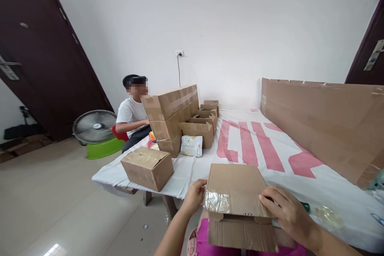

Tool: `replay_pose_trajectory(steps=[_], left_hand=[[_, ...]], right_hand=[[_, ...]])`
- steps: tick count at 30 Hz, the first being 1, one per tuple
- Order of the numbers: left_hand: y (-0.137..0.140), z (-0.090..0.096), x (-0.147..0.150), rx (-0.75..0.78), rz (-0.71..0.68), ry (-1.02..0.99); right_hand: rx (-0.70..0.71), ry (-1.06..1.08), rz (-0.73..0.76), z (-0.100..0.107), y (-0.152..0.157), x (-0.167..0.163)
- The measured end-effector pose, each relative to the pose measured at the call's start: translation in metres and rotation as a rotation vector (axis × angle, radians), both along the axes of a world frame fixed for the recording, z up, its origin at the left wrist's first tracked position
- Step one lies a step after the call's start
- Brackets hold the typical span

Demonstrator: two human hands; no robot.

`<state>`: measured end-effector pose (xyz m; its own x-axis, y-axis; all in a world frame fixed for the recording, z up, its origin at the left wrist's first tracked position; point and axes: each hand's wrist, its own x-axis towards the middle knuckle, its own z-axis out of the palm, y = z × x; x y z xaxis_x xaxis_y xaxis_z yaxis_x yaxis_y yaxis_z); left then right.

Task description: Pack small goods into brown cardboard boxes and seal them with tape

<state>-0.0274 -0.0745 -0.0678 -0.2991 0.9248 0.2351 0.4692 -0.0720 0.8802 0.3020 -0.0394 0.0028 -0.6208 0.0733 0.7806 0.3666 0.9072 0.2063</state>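
A brown cardboard box [237, 184] sits before me at the table's near edge, over my lap. Its top lid lies nearly flat, with shiny clear tape on the left front corner. A front flap [243, 234] hangs down, leaving a dark gap under the lid. My left hand [195, 196] is closed on the box's left side. On the right side, my right hand [288, 212] holds the lid's edge, its thumb on top and its other fingers partly hidden.
A closed box [147, 166] rests at the table's left edge. Behind it stand stacked boxes [169, 122], open boxes [198, 128] and a white packet [192, 146]. A tall cardboard panel [318, 120] borders the right. A person [132, 112] sits beyond the stack, near a fan [95, 127].
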Motion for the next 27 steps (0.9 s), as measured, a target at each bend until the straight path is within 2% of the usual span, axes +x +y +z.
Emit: replay_pose_trajectory(steps=[4,8,11,19,24,27], left_hand=[[-0.019,0.02,-0.007,-0.058,0.062,-0.13],[-0.039,0.041,0.009,-0.194,-0.011,-0.217],[-0.049,0.046,0.023,-0.256,-0.05,-0.247],[-0.063,0.043,0.034,-0.164,-0.018,-0.233],[-0.07,0.045,0.039,-0.019,0.081,-0.151],[-0.071,0.043,0.037,-0.02,0.154,-0.156]], right_hand=[[-0.113,-0.038,-0.029,-0.014,0.006,0.002],[-0.206,-0.047,-0.029,-0.025,0.012,0.001],[-0.244,-0.047,-0.026,-0.028,0.014,0.0],[-0.267,-0.071,-0.023,-0.036,0.015,0.004],[-0.25,-0.062,-0.015,-0.035,0.014,0.003],[-0.265,-0.059,-0.022,-0.035,0.015,0.003]])
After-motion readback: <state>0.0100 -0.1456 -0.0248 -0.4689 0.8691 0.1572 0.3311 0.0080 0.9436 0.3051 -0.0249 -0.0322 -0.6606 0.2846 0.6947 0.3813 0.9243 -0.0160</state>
